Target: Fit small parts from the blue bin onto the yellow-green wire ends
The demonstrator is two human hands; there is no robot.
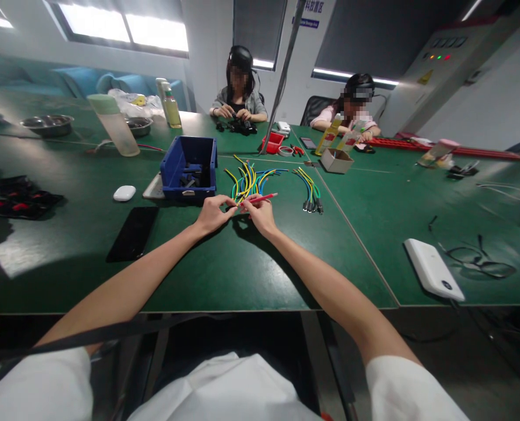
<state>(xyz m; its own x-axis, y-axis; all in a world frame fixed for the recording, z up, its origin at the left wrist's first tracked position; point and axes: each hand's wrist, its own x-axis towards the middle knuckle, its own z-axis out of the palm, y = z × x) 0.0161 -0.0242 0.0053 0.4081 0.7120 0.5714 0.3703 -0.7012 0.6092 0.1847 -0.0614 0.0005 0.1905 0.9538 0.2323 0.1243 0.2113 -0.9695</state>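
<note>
My left hand [214,215] and my right hand [261,214] meet fingertip to fingertip above the green table, just in front of a loose pile of yellow, green and blue wires [248,178]. A slim red pencil-like stick [265,198] lies in my right fingers, its pale end pointing right. My left fingers are pinched around a small dark piece at the stick's left end; its kind is too small to make out. To the right, a smaller bunch of wires [310,188] has dark sleeves on its near ends. A blue bin [171,175] of dark parts stands behind my left hand.
Left of my arm lie a black phone [132,234] and a white earbud case [124,193]. A white power bank [433,269] and eyeglasses [479,260] sit at the right. A metal pole [281,79] rises beyond the wires. Two people work across the table.
</note>
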